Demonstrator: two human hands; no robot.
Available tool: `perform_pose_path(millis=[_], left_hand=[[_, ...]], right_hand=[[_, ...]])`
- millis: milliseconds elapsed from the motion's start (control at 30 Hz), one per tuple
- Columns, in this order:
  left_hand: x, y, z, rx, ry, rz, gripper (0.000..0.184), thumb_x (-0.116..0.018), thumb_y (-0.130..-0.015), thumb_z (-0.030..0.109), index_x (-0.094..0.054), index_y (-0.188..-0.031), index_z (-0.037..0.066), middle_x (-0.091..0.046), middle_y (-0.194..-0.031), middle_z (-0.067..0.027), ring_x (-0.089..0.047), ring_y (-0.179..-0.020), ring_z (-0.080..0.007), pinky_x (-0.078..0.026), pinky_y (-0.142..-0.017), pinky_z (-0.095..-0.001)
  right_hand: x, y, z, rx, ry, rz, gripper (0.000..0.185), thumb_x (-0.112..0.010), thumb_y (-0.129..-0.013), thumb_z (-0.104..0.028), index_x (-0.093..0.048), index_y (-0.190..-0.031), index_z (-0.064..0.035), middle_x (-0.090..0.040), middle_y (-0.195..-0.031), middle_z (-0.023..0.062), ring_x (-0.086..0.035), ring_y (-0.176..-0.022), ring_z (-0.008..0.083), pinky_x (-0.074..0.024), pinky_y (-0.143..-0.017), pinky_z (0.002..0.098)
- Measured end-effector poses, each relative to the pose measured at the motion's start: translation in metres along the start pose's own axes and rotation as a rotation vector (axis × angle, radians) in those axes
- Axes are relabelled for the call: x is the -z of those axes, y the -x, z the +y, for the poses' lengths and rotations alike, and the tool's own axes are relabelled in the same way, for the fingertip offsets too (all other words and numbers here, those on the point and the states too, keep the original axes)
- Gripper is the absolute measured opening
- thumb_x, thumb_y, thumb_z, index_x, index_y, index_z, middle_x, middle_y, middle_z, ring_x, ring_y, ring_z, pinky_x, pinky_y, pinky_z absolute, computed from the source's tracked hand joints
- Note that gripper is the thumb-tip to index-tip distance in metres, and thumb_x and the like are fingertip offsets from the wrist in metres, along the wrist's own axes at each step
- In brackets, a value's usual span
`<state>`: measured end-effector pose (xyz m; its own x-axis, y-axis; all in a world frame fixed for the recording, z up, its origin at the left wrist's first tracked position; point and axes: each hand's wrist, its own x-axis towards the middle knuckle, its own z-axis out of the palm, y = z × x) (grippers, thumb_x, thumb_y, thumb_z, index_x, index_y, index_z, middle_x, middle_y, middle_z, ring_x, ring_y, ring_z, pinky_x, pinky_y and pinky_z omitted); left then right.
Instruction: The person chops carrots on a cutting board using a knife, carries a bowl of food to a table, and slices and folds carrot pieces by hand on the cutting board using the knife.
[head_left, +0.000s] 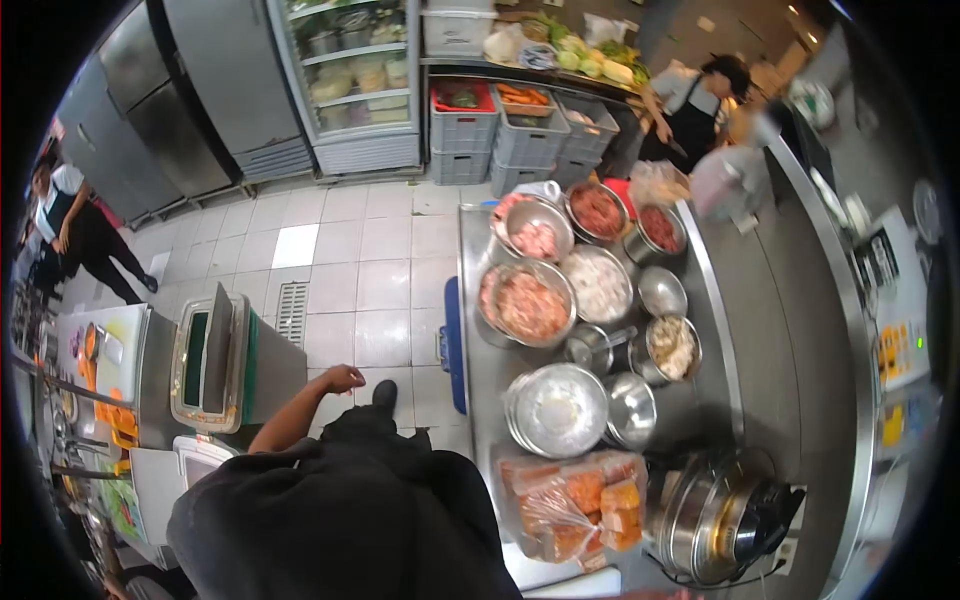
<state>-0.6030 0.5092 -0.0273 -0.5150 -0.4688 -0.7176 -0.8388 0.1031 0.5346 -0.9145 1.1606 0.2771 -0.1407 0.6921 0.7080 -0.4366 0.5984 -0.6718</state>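
Observation:
My left hand (343, 379) hangs over the tiled floor, left of the steel table, with its fingers loosely bent and nothing visible in them. At the bottom edge, a thin sliver of skin (655, 595) looks like my right hand or arm; its fingers are hidden. Above that sliver, clear plastic bags of orange food (580, 505) lie on the steel table (478, 400). Beside the bags are a stack of steel bowls (558, 408) and a round steel appliance (705, 520) with a black part and a cord.
Bowls of raw meat (532, 305) and pale pieces (597, 285) crowd the table's far half. A lidded bin (210, 365) stands left of me. Grey crates (463, 130) and a glass-door fridge (360, 80) line the back. One co-worker (690, 115) is at upper right, another (75, 220) at left.

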Motion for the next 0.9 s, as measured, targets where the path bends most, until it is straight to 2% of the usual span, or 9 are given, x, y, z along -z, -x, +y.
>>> perform_pose_path(millis=[67,267,400,467,567,600,667,767,900], left_hand=[[0.006,-0.009,-0.028,0.002,0.000,-0.033,0.038,-0.069,-0.086,0.040,-0.071,-0.109,0.010,-0.073,-0.088,-0.0100,-0.071,-0.068,-0.0158,-0.057,-0.057,-0.0337],[0.055,-0.038,-0.093,-0.089,0.002,-0.006,0.036,-0.069,-0.086,0.040,-0.073,-0.105,0.010,-0.073,-0.089,-0.0130,-0.071,-0.077,-0.0206,-0.055,-0.075,-0.0378],[0.099,-0.033,-0.109,-0.084,0.296,0.223,0.037,-0.069,-0.087,0.041,-0.073,-0.102,0.008,-0.072,-0.088,-0.0140,-0.070,-0.076,-0.0213,-0.055,-0.074,-0.0352],[0.133,-0.024,-0.104,-0.101,0.399,0.263,0.037,-0.067,-0.092,0.037,-0.068,-0.109,0.004,-0.071,-0.092,-0.0104,-0.069,-0.073,-0.0177,-0.054,-0.071,-0.0326],[0.185,-0.009,-0.094,-0.119,0.529,0.263,0.035,-0.066,-0.093,0.034,-0.067,-0.113,0.004,-0.070,-0.096,-0.0103,-0.068,-0.080,-0.0168,-0.054,-0.074,-0.0322],[0.205,-0.007,-0.093,-0.163,0.603,0.287,0.034,-0.066,-0.093,0.032,-0.068,-0.112,0.005,-0.071,-0.097,-0.0107,-0.067,-0.083,-0.0164,-0.054,-0.076,-0.0323],[0.246,-0.012,-0.097,-0.138,0.573,0.275,0.031,-0.065,-0.095,0.028,-0.066,-0.114,0.003,-0.070,-0.101,-0.0103,-0.066,-0.090,-0.0168,-0.053,-0.080,-0.0320],[0.304,-0.028,-0.108,-0.229,0.626,0.430,0.035,-0.063,-0.096,0.033,-0.065,-0.118,0.006,-0.069,-0.107,-0.0071,-0.065,-0.091,-0.0161,-0.052,-0.082,-0.0314],[0.377,-0.070,-0.141,-0.206,0.615,0.539,0.034,-0.063,-0.095,0.035,-0.066,-0.114,0.006,-0.070,-0.108,-0.0089,-0.066,-0.096,-0.0198,-0.052,-0.085,-0.0343]], right_hand=[[-0.079,0.099,-0.102,-0.481,-0.407,-0.279,0.035,-0.050,-0.098,-0.037,-0.061,-0.096,-0.0039,-0.063,-0.083,0.0066,-0.054,-0.073,0.0158,-0.0446,-0.070,0.0323],[-0.133,0.407,-0.314,-0.713,-0.812,-1.460,0.015,-0.059,-0.098,-0.013,-0.057,-0.104,-0.0002,-0.069,-0.088,0.0134,-0.058,-0.058,0.0111,-0.0490,-0.057,0.0234],[-0.123,0.585,-0.287,-0.317,-0.528,-1.980,0.014,-0.065,-0.095,-0.013,-0.065,-0.100,-0.0006,-0.068,-0.080,0.0046,-0.061,-0.063,0.0070,-0.0486,-0.054,0.0222],[-0.106,0.637,-0.244,-0.540,-0.339,-2.109,0.017,-0.066,-0.093,-0.018,-0.066,-0.096,-0.0011,-0.068,-0.079,0.0054,-0.061,-0.060,0.0089,-0.0484,-0.053,0.0231],[-0.076,0.687,-0.125,-0.111,0.012,-2.263,0.026,-0.061,-0.091,-0.028,-0.069,-0.091,-0.0032,-0.070,-0.083,0.0073,-0.068,-0.075,0.0198,-0.0528,-0.066,0.0361],[-0.071,0.698,-0.094,-0.329,0.640,-2.479,0.025,-0.059,-0.088,-0.027,-0.069,-0.091,-0.0047,-0.071,-0.086,0.0117,-0.069,-0.082,0.0257,-0.0526,-0.072,0.0409],[-0.067,0.692,-0.042,0.140,0.309,-2.876,0.020,-0.063,-0.086,-0.021,-0.066,-0.070,-0.0091,-0.061,-0.062,0.0087,-0.058,-0.055,0.0196,-0.0426,-0.047,0.0417],[-0.099,0.698,-0.114,-0.324,0.564,-2.837,0.022,-0.063,-0.088,-0.020,-0.065,-0.070,-0.0090,-0.056,-0.060,0.0054,-0.054,-0.053,0.0178,-0.0393,-0.044,0.0376],[-0.182,0.837,-0.157,-0.004,0.253,-2.916,0.022,-0.062,-0.091,-0.021,-0.064,-0.073,-0.0080,-0.057,-0.062,0.0058,-0.054,-0.054,0.0176,-0.0399,-0.043,0.0348]])
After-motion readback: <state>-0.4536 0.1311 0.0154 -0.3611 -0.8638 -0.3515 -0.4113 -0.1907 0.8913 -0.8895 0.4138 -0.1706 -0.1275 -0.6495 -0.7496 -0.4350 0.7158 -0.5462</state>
